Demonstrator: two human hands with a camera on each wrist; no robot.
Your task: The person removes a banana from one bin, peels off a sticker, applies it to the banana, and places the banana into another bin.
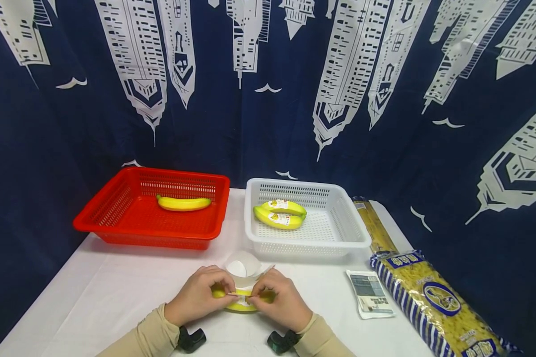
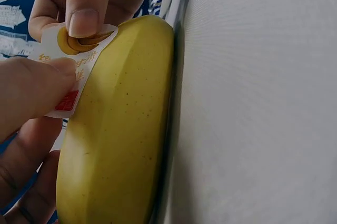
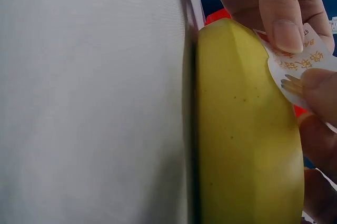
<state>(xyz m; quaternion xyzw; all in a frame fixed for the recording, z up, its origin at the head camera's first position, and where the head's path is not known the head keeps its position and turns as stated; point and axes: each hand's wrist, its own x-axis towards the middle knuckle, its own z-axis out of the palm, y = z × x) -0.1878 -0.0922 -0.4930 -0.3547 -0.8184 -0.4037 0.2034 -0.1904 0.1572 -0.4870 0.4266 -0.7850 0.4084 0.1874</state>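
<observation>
Both forearms slant inward from the near edge, the left hand (image 1: 202,296) and right hand (image 1: 283,301) meeting over a banana (image 1: 241,307) on the white table (image 1: 116,292), just near of a label roll (image 1: 237,268). Thumbs and fingers close together, each hand pinches one side of a printed label (image 2: 87,57) against the banana's upper side.

navy skyline-print curtain (image 1: 268,134), white table (image 1: 94,297)

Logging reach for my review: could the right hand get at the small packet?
Probably yes: only white tablecloth lies between the right hand and the small packet, though that hand would first have to release the label.
</observation>
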